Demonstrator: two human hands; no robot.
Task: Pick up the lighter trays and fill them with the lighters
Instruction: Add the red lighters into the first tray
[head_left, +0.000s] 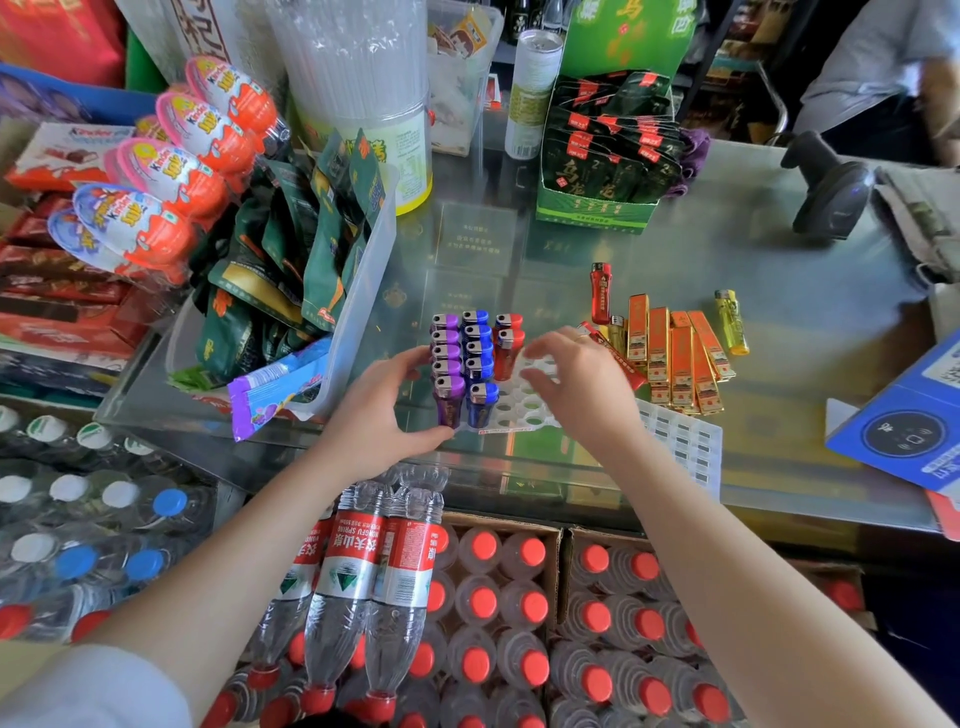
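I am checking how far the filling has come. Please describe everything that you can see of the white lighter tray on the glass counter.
The white lighter tray looks like thin moulded plastic with rows of round holes. It lies flat on the glass counter. Purple, blue and red lighters stand upright in its left and far holes; the near right holes are empty. The left hand touches its left side, by the purple lighters. The right hand hovers over its right part.

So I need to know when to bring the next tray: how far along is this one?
Partly filled. Done: a purple column, a blue column and two red lighters stand in the white tray. In hand: the left hand steadies the tray's near-left corner; the right hand hovers over empty slots, holding nothing I can see. Left: the open holes, and the loose lighters beside it.
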